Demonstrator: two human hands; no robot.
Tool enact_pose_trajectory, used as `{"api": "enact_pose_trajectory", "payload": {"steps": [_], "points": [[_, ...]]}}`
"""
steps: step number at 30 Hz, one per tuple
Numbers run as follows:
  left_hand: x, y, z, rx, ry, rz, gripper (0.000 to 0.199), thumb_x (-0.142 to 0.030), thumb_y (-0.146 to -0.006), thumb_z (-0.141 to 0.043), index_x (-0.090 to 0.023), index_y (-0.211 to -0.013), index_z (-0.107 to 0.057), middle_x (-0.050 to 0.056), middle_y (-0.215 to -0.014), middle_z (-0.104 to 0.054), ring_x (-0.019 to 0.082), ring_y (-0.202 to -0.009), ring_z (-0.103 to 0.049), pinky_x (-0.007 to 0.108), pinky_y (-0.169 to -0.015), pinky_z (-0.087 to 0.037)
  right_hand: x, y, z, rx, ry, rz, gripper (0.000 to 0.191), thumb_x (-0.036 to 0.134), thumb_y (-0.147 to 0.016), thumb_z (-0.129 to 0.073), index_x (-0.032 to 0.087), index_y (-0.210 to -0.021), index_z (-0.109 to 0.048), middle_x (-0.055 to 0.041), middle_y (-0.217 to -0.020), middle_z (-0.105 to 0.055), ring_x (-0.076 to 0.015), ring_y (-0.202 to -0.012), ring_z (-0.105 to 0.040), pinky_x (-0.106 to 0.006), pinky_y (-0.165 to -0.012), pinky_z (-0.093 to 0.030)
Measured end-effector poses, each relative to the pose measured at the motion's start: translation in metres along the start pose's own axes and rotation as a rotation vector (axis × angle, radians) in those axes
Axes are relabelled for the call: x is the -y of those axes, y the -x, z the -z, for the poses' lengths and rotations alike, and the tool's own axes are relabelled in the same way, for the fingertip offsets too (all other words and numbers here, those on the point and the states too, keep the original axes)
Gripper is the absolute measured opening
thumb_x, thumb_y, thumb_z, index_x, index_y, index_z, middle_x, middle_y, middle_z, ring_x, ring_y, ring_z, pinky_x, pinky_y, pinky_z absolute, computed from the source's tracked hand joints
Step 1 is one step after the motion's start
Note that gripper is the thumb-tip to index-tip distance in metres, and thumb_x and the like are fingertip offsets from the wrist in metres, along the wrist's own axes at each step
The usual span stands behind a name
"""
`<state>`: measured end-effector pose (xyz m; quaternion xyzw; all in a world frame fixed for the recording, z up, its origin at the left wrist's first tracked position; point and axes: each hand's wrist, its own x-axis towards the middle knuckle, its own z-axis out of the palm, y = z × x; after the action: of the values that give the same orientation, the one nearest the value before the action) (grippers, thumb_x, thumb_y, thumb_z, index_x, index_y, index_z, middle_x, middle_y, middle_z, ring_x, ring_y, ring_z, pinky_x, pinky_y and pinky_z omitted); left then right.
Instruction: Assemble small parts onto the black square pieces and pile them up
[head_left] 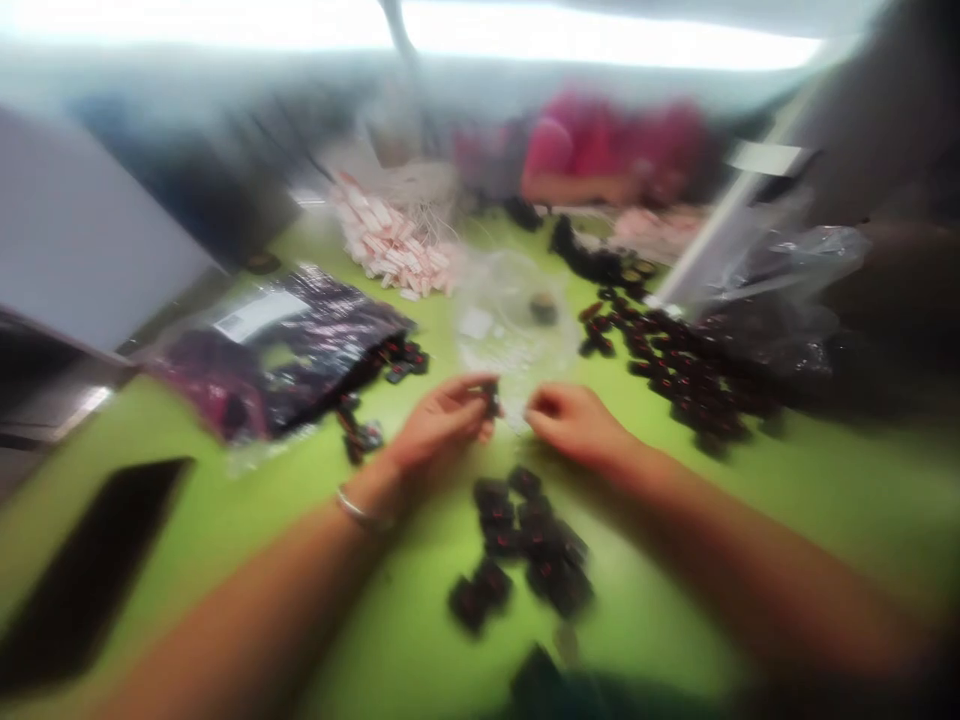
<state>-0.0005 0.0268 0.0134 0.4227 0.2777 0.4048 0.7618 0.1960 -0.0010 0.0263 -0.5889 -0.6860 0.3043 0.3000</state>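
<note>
My left hand, with a bangle at its wrist, pinches a small black part between thumb and fingers. Just to its right, my right hand is closed, thumb against the curled fingers. Whatever its fingertips hold is too small and blurred to make out. Beyond both hands lies a clear plastic bag with small whitish pieces on it. Closer to me, a loose group of small black parts with reddish spots rests on the green table.
A shiny plastic bag of dark parts lies at left, a dark flat slab nearer. White-and-pink pieces are heaped at the back. Many black parts and a clear bag cover the right. A person in pink sits opposite.
</note>
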Motion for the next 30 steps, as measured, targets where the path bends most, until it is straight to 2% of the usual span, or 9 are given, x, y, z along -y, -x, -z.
{"api": "enact_pose_trajectory", "payload": {"steps": [3,5,8,10,16,20,23,26,30], "points": [[-0.011,-0.001,0.012,0.051,-0.188,0.006,0.038,-0.025,-0.074,-0.073,-0.017,-0.110,-0.066,0.005,-0.080,-0.068,0.009,-0.058,-0.056,0.020,-0.055,-0.044,-0.005,0.002,-0.002,0.126,0.180,0.051,0.010,0.013,-0.075,-0.053,0.017,-0.074,-0.063,-0.0011,-0.072,-0.066,-0.0123,-0.065,-0.054,-0.025,-0.063,-0.039],[-0.020,-0.002,0.020,0.195,-0.441,0.085,0.037,-0.025,-0.075,-0.071,-0.016,-0.111,-0.067,0.006,-0.083,-0.070,0.010,-0.060,-0.057,0.022,-0.056,-0.046,-0.005,0.006,-0.004,0.213,0.246,0.098,0.013,0.012,-0.076,-0.053,0.018,-0.077,-0.064,-0.0021,-0.077,-0.067,-0.0130,-0.068,-0.055,-0.025,-0.064,-0.038],[-0.029,-0.003,0.026,0.432,-0.846,0.140,0.033,-0.022,-0.077,-0.067,-0.017,-0.109,-0.069,0.008,-0.097,-0.072,0.017,-0.081,-0.064,0.027,-0.073,-0.050,-0.002,0.010,-0.005,0.297,0.334,0.183,0.014,0.013,-0.079,-0.053,0.018,-0.082,-0.066,-0.0031,-0.081,-0.065,-0.0138,-0.072,-0.053,-0.025,-0.066,-0.036],[-0.030,-0.002,0.025,0.508,-1.016,0.095,0.031,-0.019,-0.077,-0.064,-0.019,-0.107,-0.071,0.006,-0.099,-0.072,0.018,-0.087,-0.065,0.027,-0.078,-0.049,-0.001,0.011,-0.006,0.336,0.399,0.245,0.013,0.015,-0.081,-0.054,0.019,-0.085,-0.066,-0.0036,-0.083,-0.062,-0.0142,-0.074,-0.051,-0.025,-0.065,-0.035],[-0.024,0.005,0.007,0.655,-1.222,0.040,0.039,-0.013,-0.074,-0.061,-0.023,-0.109,-0.071,0.003,-0.084,-0.071,0.015,-0.072,-0.061,0.023,-0.068,-0.046,-0.002,0.011,-0.012,0.380,0.550,0.285,0.016,0.021,-0.088,-0.051,0.017,-0.079,-0.063,-0.0037,-0.078,-0.058,-0.0134,-0.068,-0.048,-0.024,-0.061,-0.031],[-0.040,0.010,-0.001,0.593,-1.261,0.146,0.047,-0.013,-0.076,-0.055,-0.023,-0.121,-0.064,0.001,-0.076,-0.068,0.012,-0.062,-0.057,0.023,-0.062,-0.043,-0.001,0.011,-0.013,0.371,0.645,0.237,0.019,0.023,-0.091,-0.047,0.017,-0.082,-0.062,-0.0047,-0.080,-0.059,-0.0141,-0.068,-0.049,-0.025,-0.060,-0.031],[-0.071,0.016,0.011,0.311,-1.461,0.148,0.032,-0.020,-0.078,-0.053,-0.019,-0.105,-0.070,0.004,-0.083,-0.069,0.015,-0.066,-0.059,0.025,-0.065,-0.043,0.001,0.011,-0.009,0.383,0.663,0.242,0.017,0.024,-0.091,-0.047,0.017,-0.083,-0.061,-0.0054,-0.083,-0.059,-0.0143,-0.069,-0.049,-0.025,-0.061,-0.031],[-0.100,0.019,0.037,0.038,-1.741,0.201,0.027,-0.032,-0.075,-0.056,-0.020,-0.095,-0.070,0.004,-0.083,-0.069,0.017,-0.068,-0.059,0.027,-0.064,-0.043,0.003,0.009,-0.004,0.418,0.643,0.259,0.016,0.024,-0.090,-0.048,0.017,-0.083,-0.060,-0.0054,-0.084,-0.059,-0.0140,-0.070,-0.049,-0.025,-0.062,-0.032],[-0.109,0.018,0.062,0.056,-1.933,0.401,0.033,-0.035,-0.064,-0.064,-0.021,-0.093,-0.068,0.004,-0.080,-0.068,0.019,-0.068,-0.059,0.025,-0.055,-0.039,0.005,0.008,-0.004,0.424,0.674,0.249,0.016,0.021,-0.090,-0.046,0.016,-0.083,-0.060,-0.0060,-0.083,-0.059,-0.0135,-0.069,-0.048,-0.025,-0.062,-0.032]]}}
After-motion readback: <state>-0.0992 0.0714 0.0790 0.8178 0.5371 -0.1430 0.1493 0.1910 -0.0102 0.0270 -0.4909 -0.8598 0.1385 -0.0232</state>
